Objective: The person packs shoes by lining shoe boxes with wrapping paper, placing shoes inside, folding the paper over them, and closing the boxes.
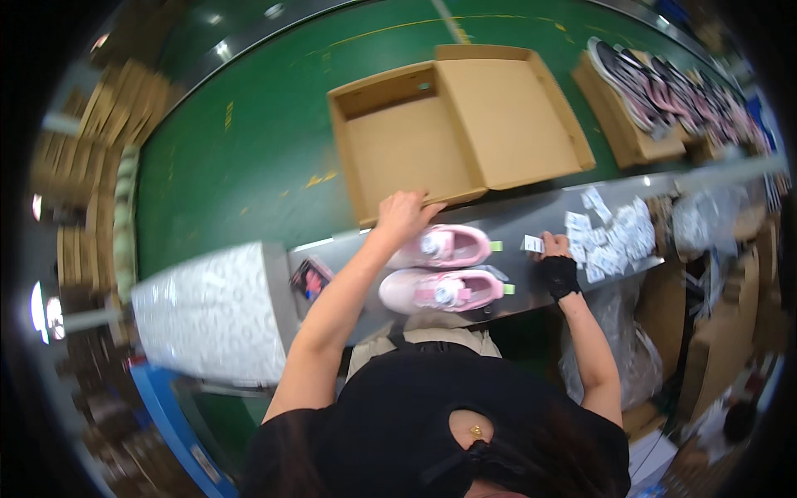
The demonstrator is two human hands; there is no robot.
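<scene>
My left hand (404,214) is at the near wall of an open brown cardboard shoebox (407,137), its fingers closed over the rim. The box lid (515,116) lies folded back on the right. Just below that hand, a pair of pink sneakers lies side by side on the metal bench: an upper sneaker (465,245) and a lower sneaker (403,292), toes to the left. My right hand (556,246), in a black wrist band, pinches a small white packet (533,243). Beside it lies a heap of similar white packets (610,239).
On the left stands a stack of white patterned paper (207,315), with a small dark and pink item (311,280) next to it. More sneakers (639,91) crowd a carton at the far right. The green conveyor belt (241,158) runs behind the bench (523,295).
</scene>
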